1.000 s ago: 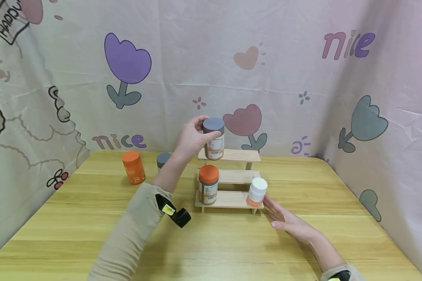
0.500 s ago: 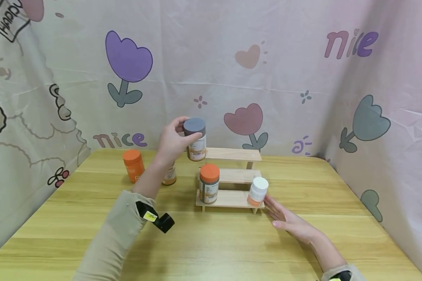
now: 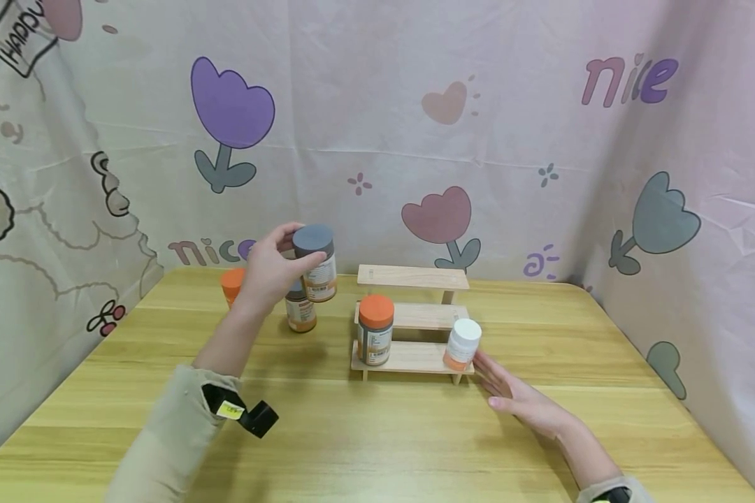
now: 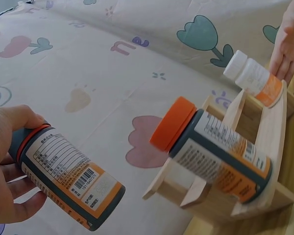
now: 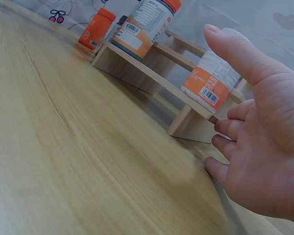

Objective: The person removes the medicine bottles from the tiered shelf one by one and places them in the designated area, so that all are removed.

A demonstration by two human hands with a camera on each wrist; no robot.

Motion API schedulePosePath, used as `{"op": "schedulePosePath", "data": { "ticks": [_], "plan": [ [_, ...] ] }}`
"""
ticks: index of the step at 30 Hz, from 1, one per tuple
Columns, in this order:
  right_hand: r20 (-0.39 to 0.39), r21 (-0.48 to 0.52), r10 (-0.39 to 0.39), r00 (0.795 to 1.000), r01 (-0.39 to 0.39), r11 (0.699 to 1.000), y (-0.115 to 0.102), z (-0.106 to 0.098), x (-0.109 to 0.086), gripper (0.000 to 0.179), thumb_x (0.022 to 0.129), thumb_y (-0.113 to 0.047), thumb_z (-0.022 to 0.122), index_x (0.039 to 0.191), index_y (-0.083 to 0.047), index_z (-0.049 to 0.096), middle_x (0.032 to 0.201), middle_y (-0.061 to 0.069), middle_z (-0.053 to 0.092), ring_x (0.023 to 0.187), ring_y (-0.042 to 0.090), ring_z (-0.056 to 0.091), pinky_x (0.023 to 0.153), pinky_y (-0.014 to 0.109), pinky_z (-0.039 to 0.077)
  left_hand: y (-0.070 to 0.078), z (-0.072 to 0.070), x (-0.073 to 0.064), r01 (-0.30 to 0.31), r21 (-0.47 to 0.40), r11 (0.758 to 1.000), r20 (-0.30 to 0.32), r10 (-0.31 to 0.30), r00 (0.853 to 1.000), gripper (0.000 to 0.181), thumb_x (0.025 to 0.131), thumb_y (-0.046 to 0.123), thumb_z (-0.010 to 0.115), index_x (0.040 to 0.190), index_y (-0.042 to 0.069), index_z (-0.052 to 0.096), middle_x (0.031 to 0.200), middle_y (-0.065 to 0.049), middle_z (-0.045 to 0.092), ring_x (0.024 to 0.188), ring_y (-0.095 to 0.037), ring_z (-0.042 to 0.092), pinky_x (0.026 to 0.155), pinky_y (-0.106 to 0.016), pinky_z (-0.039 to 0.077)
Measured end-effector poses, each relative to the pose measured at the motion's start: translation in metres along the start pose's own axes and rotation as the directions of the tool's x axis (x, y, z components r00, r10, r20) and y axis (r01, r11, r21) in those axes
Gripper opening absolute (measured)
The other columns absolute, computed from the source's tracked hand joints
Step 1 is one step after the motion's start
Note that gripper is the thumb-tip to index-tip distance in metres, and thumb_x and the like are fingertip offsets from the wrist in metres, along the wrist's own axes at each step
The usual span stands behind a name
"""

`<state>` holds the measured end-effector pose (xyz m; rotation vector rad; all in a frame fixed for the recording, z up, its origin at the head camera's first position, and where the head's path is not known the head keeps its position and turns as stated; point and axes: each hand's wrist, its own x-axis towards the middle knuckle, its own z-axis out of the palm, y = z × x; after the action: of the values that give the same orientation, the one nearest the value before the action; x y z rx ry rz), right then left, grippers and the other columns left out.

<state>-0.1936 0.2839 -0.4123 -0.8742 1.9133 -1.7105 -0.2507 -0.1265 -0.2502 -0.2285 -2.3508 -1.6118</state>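
Observation:
My left hand (image 3: 267, 272) grips a grey-lidded supplement bottle (image 3: 317, 278) near its lid, raised above the table left of a three-step wooden rack (image 3: 415, 278). In the left wrist view, thumb and fingers wrap the upper end of that bottle (image 4: 71, 178), its label and barcode showing. My right hand (image 3: 528, 404) lies by the rack's front right end, fingers extended. Just beside its fingertips stands a small white-lidded bottle (image 3: 462, 344) on the lowest step. At that step's left end stands an orange-lidded bottle (image 3: 375, 332).
A second grey-lidded bottle (image 3: 300, 314) stands on the wooden table (image 3: 377, 440), below and behind the held one. Farther left, an orange bottle (image 3: 231, 281) is mostly hidden by my left hand. A printed cloth (image 3: 352, 105) hangs behind the table.
My left hand has carried the grey-lidded bottle leftward from over the rack's top step, and slightly lower. My right hand and the rack's bottles stay in place.

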Motion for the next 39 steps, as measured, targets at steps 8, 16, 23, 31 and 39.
{"op": "schedulePosePath", "data": {
  "ticks": [8,16,23,31,39],
  "plan": [
    [0.003,0.000,0.003,1.000,-0.003,1.000,0.000,0.001,0.000,0.078,0.095,-0.008,0.048,0.145,0.000,-0.011,0.148,0.025,-0.016,0.132,0.045,-0.010,0.104,0.015,0.020,-0.014,-0.025,-0.017,0.012,0.058,0.998,-0.025,-0.010,1.000,0.062,0.080,0.031,0.074,0.130,0.006,0.048,0.124,-0.012,0.052,0.115,-0.024,0.048,0.096,-0.042,0.040],
    [0.010,0.001,0.003,1.000,-0.003,1.000,0.002,0.000,-0.001,0.078,0.096,-0.009,0.048,0.145,0.000,-0.011,0.148,0.024,-0.016,0.131,0.042,-0.011,0.104,0.015,0.019,-0.028,-0.046,-0.029,0.042,0.072,0.997,-0.029,-0.040,0.999,0.065,0.083,0.029,0.070,0.135,0.003,0.041,0.128,-0.014,0.049,0.118,-0.025,0.046,0.099,-0.042,0.038],
    [0.015,-0.002,0.003,1.000,-0.003,1.000,0.003,0.000,-0.003,0.076,0.096,-0.009,0.047,0.145,0.000,-0.011,0.148,0.025,-0.016,0.131,0.041,-0.011,0.104,0.015,0.019,-0.044,-0.053,-0.036,0.061,0.116,0.991,-0.042,-0.057,0.998,0.065,0.084,0.027,0.069,0.136,0.001,0.040,0.128,-0.017,0.049,0.116,-0.027,0.046,0.097,-0.039,0.040],
    [0.011,0.007,0.000,1.000,0.000,1.000,0.003,0.000,-0.001,0.079,0.095,-0.011,0.049,0.145,-0.001,-0.011,0.148,0.024,-0.017,0.131,0.042,-0.011,0.104,0.015,0.019,-0.061,-0.060,-0.043,0.062,0.157,0.986,-0.063,-0.052,0.997,0.062,0.083,0.029,0.070,0.132,0.001,0.044,0.124,-0.021,0.052,0.120,-0.036,0.043,0.094,-0.050,0.037],
    [0.007,0.005,-0.006,1.000,0.006,1.000,0.001,0.000,-0.001,0.078,0.095,-0.010,0.049,0.145,0.000,-0.011,0.148,0.024,-0.017,0.131,0.042,-0.010,0.104,0.015,0.019,-0.082,-0.064,-0.046,0.093,0.181,0.979,-0.070,-0.082,0.994,0.063,0.083,0.032,0.070,0.132,0.002,0.044,0.125,-0.022,0.052,0.116,-0.035,0.046,0.089,-0.047,0.041]
  ]
}}
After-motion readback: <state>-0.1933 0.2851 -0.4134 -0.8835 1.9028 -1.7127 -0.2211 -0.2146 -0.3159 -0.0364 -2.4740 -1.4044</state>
